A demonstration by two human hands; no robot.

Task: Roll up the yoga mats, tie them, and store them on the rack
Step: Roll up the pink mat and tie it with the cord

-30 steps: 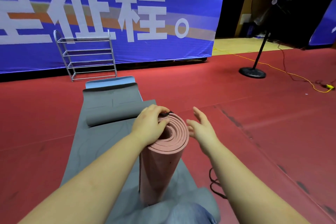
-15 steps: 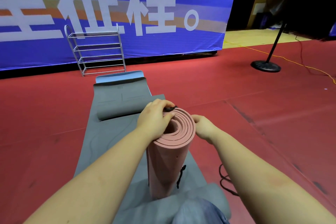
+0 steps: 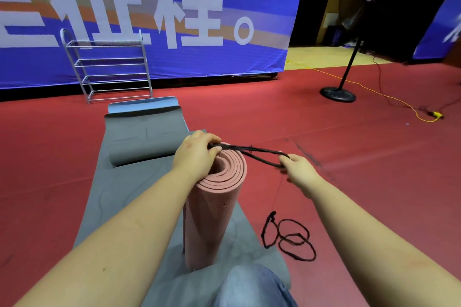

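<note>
Head view, pink rolled mat point(image 3: 212, 209) upright on grey mat point(image 3: 119, 194), left hand point(image 3: 197, 154) and right hand point(image 3: 299, 169) fingers clamped on black cord point(image 3: 252, 151) stretched between them.

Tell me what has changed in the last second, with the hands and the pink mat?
The right hand, open beside the roll before, now pinches the black cord and has pulled it out rightward. The left hand still pins the cord's other end on the pink mat, which stays upright on the grey mat.
</note>
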